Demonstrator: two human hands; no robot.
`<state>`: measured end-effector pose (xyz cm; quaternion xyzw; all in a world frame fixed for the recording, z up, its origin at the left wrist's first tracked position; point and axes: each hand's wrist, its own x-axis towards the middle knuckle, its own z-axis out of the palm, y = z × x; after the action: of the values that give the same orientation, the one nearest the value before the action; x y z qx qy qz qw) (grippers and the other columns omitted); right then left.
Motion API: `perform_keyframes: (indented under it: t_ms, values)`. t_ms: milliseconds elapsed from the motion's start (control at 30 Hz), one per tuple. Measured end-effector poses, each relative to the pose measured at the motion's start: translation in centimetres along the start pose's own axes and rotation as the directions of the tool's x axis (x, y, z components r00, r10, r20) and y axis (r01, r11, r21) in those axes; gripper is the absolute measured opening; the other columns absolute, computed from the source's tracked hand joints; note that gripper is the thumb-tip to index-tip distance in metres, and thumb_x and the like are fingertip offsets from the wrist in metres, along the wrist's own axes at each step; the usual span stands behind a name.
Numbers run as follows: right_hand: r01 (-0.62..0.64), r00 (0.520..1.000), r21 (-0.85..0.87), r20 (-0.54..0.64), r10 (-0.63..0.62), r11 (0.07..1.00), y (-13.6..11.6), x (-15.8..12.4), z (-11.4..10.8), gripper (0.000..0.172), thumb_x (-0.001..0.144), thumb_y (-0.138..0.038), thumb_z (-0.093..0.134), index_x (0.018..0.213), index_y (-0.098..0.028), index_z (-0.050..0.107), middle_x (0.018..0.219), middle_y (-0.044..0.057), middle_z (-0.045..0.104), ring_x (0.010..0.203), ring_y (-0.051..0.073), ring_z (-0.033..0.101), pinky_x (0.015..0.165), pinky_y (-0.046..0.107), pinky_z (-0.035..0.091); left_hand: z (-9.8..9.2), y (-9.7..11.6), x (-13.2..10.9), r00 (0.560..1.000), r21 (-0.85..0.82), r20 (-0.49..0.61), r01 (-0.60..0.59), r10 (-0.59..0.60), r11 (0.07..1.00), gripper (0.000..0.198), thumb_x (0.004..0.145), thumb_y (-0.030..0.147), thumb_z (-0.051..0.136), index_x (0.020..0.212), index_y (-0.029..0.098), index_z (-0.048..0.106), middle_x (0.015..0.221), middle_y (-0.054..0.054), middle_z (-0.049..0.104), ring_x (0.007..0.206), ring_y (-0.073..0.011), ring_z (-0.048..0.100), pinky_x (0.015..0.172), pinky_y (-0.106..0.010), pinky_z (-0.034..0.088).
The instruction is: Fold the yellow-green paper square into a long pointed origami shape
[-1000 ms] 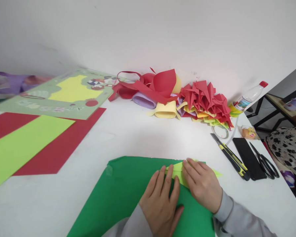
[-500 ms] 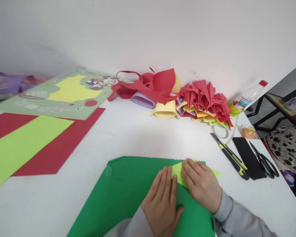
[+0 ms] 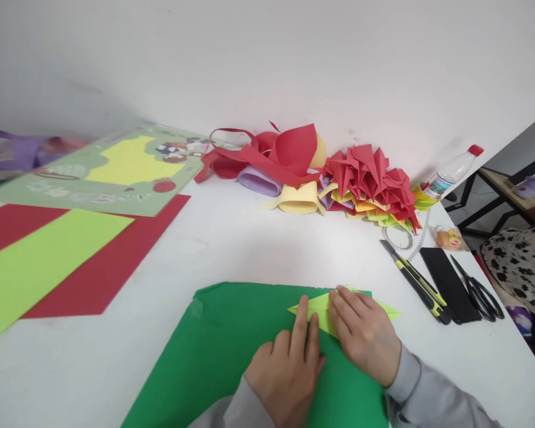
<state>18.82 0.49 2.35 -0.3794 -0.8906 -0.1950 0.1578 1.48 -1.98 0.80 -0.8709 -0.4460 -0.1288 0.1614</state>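
Observation:
A small folded yellow-green paper [image 3: 323, 315] with pointed ends lies near the far edge of a large green sheet [image 3: 232, 345]. My left hand [image 3: 289, 368] rests at the paper's left part, two fingers stretched out and touching it, the others bent; it holds nothing. Over the paper's right half lies my right hand [image 3: 365, 333], palm down with its fingers flat on it. The paper's middle is partly hidden under those fingers, and its right tip sticks out beyond them.
Right: a box cutter [image 3: 417, 282], a black case [image 3: 450, 285], scissors [image 3: 479, 291], tape [image 3: 397, 236], a wrapped snack [image 3: 449, 238] and a bottle [image 3: 450, 175]. Behind: folded red papers [image 3: 365, 172] and paper loops [image 3: 298, 199]. Left: a light green board [image 3: 129, 205] and coloured strips [image 3: 49, 255]. A person's patterned clothing [image 3: 524, 261] shows.
My left hand has drawn back slightly, bending some fingers and leaving two stretched out, so the paper's left tip now shows. My right hand has stayed in place.

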Motion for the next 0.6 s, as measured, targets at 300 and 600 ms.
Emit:
perform_keyframes:
  t_ms: [300, 600]
  values:
    - [-0.030, 1.000, -0.054, 0.005, 0.030, 0.998, -0.81, -0.23, -0.23, 0.034, 0.090, -0.004, 0.036, 0.095, -0.005, 0.069, 0.105, 0.016, 0.070, 0.102, 0.029, 0.063, 0.076, 0.039, 0.051, 0.19, -0.62, 0.71, 0.993, 0.082, -0.092, -0.073, 0.081, 0.994, 0.032, 0.077, 0.003, 0.054, 0.103, 0.011, 0.071, 0.113, -0.018, 0.068, 0.039, -0.0113, 0.052, 0.034, -0.025, 0.043]
    - [-0.028, 0.999, -0.051, 0.022, 0.029, 0.998, -0.77, -0.39, -0.14, 0.033, 0.090, -0.004, 0.037, 0.097, -0.005, 0.069, 0.107, 0.017, 0.069, 0.104, 0.029, 0.062, 0.078, 0.039, 0.051, 0.56, -0.56, 0.86, 0.992, 0.111, -0.114, -0.050, 0.063, 0.993, 0.029, 0.078, 0.003, 0.054, 0.099, 0.009, 0.072, 0.111, -0.017, 0.070, 0.044, -0.0118, 0.054, 0.038, -0.026, 0.041]
